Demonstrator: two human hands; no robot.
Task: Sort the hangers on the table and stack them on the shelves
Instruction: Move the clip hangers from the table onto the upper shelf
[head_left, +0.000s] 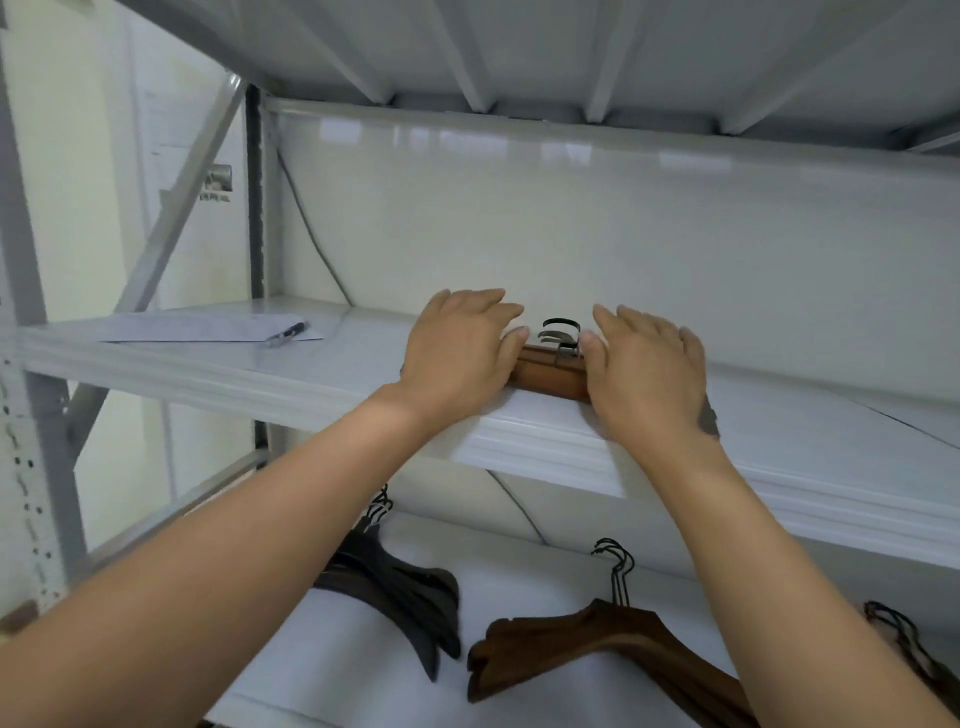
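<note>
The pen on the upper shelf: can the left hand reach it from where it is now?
Probably yes. The pen lies on paper to the left of the left hand, on the same upper shelf, and nothing stands between them. That hand must first leave the brown hangers.

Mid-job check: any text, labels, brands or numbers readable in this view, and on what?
Nothing can be read.
Paper sheet on the upper shelf, beside the pen: faint print, too small and blurred.
Small sign on the wall behind the frame, at left: a dark line of characters beneath it, blurred.
Wooden hangers under the left hand and right hand: no visible markings.
</note>
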